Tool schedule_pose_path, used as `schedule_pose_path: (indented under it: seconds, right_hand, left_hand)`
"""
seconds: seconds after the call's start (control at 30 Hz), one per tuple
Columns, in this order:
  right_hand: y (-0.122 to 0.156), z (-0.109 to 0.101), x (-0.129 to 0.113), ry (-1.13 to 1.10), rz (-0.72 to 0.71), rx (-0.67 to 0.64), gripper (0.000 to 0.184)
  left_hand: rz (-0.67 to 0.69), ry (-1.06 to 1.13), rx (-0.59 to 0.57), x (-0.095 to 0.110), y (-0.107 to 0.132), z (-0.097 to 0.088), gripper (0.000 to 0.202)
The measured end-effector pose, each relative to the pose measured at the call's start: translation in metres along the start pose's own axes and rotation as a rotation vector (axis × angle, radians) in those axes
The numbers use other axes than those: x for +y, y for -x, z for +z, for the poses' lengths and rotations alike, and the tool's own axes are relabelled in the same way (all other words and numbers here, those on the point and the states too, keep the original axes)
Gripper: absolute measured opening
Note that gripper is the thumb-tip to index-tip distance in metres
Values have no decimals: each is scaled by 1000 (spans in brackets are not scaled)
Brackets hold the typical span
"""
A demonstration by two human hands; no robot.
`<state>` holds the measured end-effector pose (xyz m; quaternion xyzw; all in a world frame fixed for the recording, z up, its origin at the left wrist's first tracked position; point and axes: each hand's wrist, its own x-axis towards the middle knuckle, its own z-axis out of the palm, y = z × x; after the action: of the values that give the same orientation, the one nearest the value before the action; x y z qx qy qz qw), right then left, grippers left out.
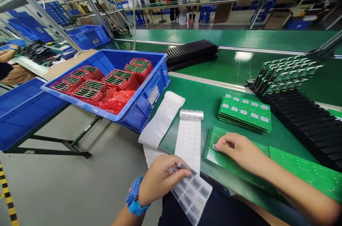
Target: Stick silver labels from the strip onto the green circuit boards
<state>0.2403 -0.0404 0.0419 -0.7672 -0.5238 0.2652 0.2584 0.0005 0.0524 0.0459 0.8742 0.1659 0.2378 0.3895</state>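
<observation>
**Right hand (pixel 240 151) on a green circuit-board panel (pixel 227 163), one labelled stack done**

Nearest, the left hand (pixel 162 179), with a blue wrist strap (pixel 135 197), pinches the end of a backing strip of grey labels (pixel 191 195) between thumb and fingers; about a dozen labels show, though the exact number is hard to tell. The right hand's thumb and fingertips come together on one small grey label (pixel 214 147) at the panel's near corner. No row of labels shows on this panel or on the second panel (pixel 299 171) lying just beside it.

Just beyond, a squared stack of green panels (pixel 245 113) has pale labels in rows on top, its count hidden. A silver label roll (pixel 191 114) lies on white backing paper (pixel 161 119).

Farther off, a black slotted rack (pixel 307 128) holds many upright boards (pixel 285 74). To the left, a blue crate (pixel 144 101) holds five red-wrapped bundles (pixel 114 80) and one loose red bag (pixel 117 100).
</observation>
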Motion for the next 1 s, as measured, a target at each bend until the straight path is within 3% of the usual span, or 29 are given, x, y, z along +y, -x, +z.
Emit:
schedule_pose_path:
  seconds: [0.37,0.53,0.6,0.67,0.73,0.9,1.0]
  right_hand:
    - [1,9,2,111,-40,90,19]
    - [10,27,6,363,-316,405,10]
    - [14,27,8,461,-420,537,7]
    - [17,21,12,439,-440,585,13]
    - [20,12,17,279,-380,505,16]
    - [24,-2,21,-98,-110,56,17]
    - [22,-2,18,-82,-100,31,18]
  left_hand:
    - [-25,15,15,-6,2,2,6]
    - [-31,-8,21,-5,0,3,6]
    - [-44,-7,18,-5,0,4,6]
    - [-54,2,15,-7,1,5,7]
    - [-72,19,17,-8,1,8,8]
    - [-200,64,-5,-7,1,19,19]
    - [-272,108,-67,-4,-1,26,27]
